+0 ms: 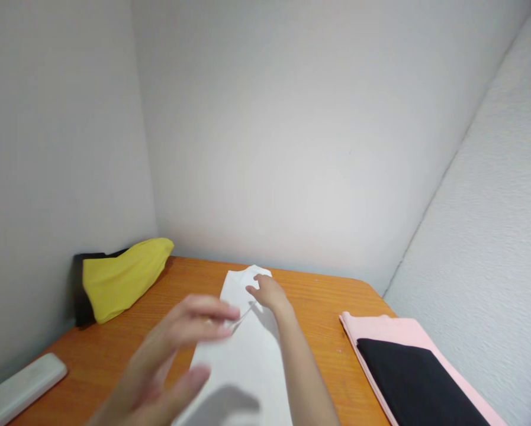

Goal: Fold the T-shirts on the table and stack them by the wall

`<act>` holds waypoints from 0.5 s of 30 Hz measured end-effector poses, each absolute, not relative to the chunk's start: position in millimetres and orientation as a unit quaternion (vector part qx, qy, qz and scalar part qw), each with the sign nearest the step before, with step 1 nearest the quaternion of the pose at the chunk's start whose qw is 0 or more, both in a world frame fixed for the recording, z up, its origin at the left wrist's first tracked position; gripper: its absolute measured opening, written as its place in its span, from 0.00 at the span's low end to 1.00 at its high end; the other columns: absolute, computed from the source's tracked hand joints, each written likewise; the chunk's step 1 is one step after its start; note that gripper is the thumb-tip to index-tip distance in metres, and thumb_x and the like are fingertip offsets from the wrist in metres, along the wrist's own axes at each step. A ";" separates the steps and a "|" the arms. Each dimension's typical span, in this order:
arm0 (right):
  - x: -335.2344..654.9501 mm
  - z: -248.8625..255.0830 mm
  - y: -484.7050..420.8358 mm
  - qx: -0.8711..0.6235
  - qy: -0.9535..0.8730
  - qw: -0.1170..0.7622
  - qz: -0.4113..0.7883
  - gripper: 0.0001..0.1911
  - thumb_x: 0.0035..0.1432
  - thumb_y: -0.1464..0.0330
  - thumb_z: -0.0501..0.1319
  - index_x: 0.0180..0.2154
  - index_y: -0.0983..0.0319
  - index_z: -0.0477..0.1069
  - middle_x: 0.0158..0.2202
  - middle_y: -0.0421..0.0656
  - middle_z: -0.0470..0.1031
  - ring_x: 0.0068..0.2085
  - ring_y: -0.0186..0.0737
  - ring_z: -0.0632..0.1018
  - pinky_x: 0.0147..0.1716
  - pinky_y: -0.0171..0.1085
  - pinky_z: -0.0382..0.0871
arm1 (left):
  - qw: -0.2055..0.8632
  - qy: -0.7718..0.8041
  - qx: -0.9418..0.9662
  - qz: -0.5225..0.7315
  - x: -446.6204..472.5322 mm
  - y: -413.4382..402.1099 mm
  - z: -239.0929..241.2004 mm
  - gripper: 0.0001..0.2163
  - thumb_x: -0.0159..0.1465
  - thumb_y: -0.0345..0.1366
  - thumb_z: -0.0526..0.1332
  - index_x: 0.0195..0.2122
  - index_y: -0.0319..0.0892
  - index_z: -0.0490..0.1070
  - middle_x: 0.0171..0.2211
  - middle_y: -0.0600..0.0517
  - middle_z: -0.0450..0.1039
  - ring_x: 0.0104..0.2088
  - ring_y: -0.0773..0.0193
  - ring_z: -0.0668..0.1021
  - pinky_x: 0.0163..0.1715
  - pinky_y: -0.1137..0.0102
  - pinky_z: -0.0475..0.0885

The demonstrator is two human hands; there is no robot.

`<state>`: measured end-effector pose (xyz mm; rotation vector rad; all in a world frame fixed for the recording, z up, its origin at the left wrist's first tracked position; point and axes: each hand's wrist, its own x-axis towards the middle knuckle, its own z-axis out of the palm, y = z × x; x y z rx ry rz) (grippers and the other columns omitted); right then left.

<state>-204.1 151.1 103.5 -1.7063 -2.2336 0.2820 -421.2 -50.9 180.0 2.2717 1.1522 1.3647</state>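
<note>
A white cloth [247, 355] lies lengthwise down the middle of the orange wooden table [318, 302]. My right hand [267, 294] reaches out to its far end, fingers curled down onto the fabric near the top edge. My left hand [176, 349] hovers closer to me, over the cloth's left side, blurred, with fingers stretched out and apart and nothing in them.
A yellow cloth [121, 278] is bunched over something black in the far left corner. A folded black cloth [416, 384] lies on a folded pink cloth [380, 328] at the right. A white oblong object [21, 387] lies at the left edge. Grey walls enclose the table.
</note>
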 end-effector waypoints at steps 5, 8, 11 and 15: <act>-213.8 75.7 158.6 -0.638 -0.748 0.158 0.084 0.19 0.61 0.61 0.58 0.47 0.67 0.73 0.48 0.56 0.74 0.51 0.52 0.73 0.49 0.42 0.64 | 0.124 0.482 0.786 0.366 -426.3 46.4 103.6 0.16 0.62 0.34 0.56 0.52 0.45 0.67 0.51 0.47 0.70 0.54 0.56 0.71 0.56 0.57 0.67; -216.3 60.5 160.3 -0.656 -0.733 0.163 0.081 0.18 0.61 0.59 0.58 0.43 0.67 0.75 0.47 0.58 0.74 0.51 0.55 0.72 0.49 0.45 0.64 | 0.130 0.510 0.797 0.296 -434.2 66.0 59.3 0.21 0.58 0.28 0.56 0.54 0.44 0.65 0.52 0.46 0.68 0.55 0.56 0.70 0.58 0.58 0.65; -217.4 49.8 162.7 -0.660 -0.727 0.174 0.082 0.18 0.59 0.58 0.60 0.42 0.66 0.75 0.47 0.57 0.73 0.52 0.55 0.72 0.50 0.45 0.63 | 0.116 0.524 0.799 0.270 -435.7 67.7 41.0 0.21 0.58 0.27 0.55 0.54 0.42 0.65 0.52 0.45 0.67 0.54 0.57 0.70 0.57 0.60 0.65; -218.2 43.4 167.4 -0.654 -0.726 0.191 0.094 0.13 0.59 0.63 0.61 0.43 0.63 0.73 0.45 0.52 0.74 0.50 0.51 0.73 0.47 0.40 0.64 | 0.110 0.533 0.797 0.263 -431.1 68.8 36.9 0.18 0.60 0.26 0.52 0.51 0.43 0.67 0.50 0.45 0.68 0.51 0.58 0.72 0.54 0.61 0.67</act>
